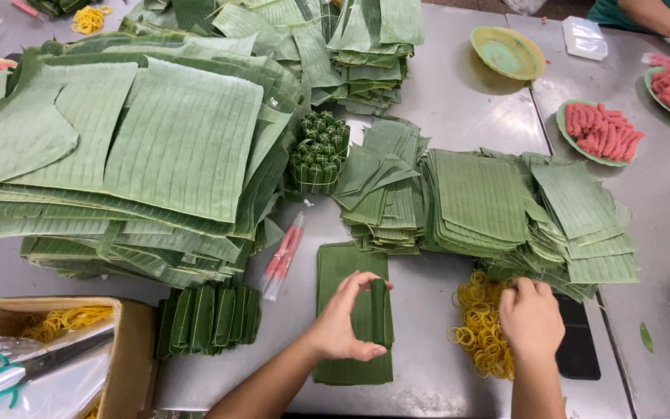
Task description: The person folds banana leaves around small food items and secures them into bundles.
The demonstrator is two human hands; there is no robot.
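Rolled leaf (378, 310) upright in the left hand (343, 322), pinched between thumb and fingers, right above a flat leaf strip (340, 268) lying on the steel surface (459, 101). Right hand (533, 318) down on the rubber bands (478, 326), fingers curled into the yellow pile; whether anything is actually pinched there, cannot tell. Just left, a row of finished rolls (207, 318) side by side, a wrapped pink stick (283, 256) lying near them. Behind, cut leaf stacks (482, 198) fanned across the middle, a tied bundle (318, 151) of small parcels beside them, big leaves (157, 140) heaped far left. Cardboard box (129, 341) at the near left corner, scissors (9, 372) inside. Far right, plates of pink sausages (602, 132), an empty green bowl (508, 53), another person's arm (664, 19) at the top edge.
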